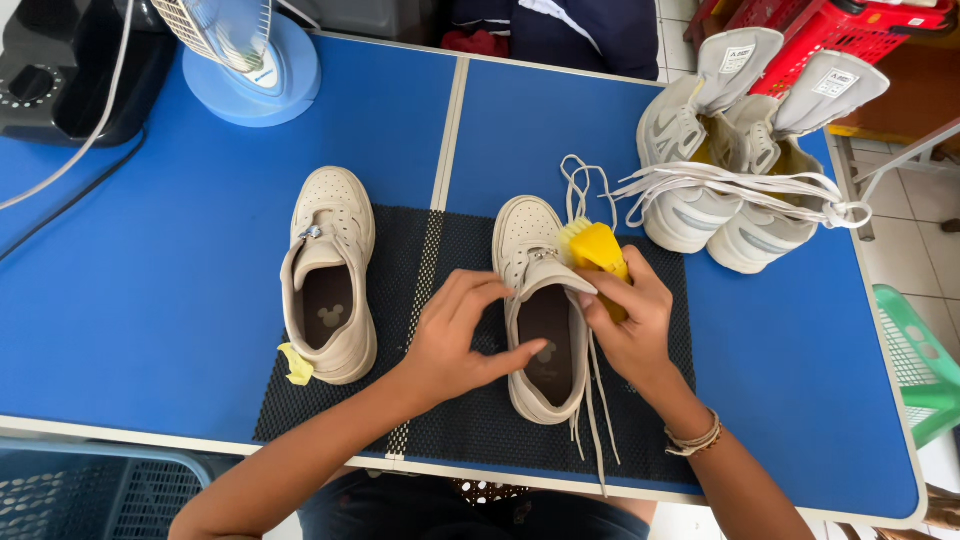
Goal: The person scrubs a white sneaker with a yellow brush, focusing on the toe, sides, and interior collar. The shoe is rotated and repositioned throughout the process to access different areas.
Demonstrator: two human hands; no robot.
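Observation:
A beige sneaker (535, 290) lies on a black mesh mat (400, 400), toe pointing away from me, its white laces (592, 420) trailing toward the table's front edge. My left hand (455, 335) grips the shoe's left side at the opening, fingers on the tongue. My right hand (630, 320) holds a yellow brush (597, 250) against the shoe's right side near the tongue. A second beige sneaker (330, 275) rests on the mat to the left, with a yellow tag (297, 365) at its heel.
The blue folding table (150, 300) carries a pair of white sneakers (720, 160) with loose laces at back right, a blue fan base (255, 70) and a black appliance (70, 70) at back left. Red basket (850, 25) beyond; green basket (920, 360) at right.

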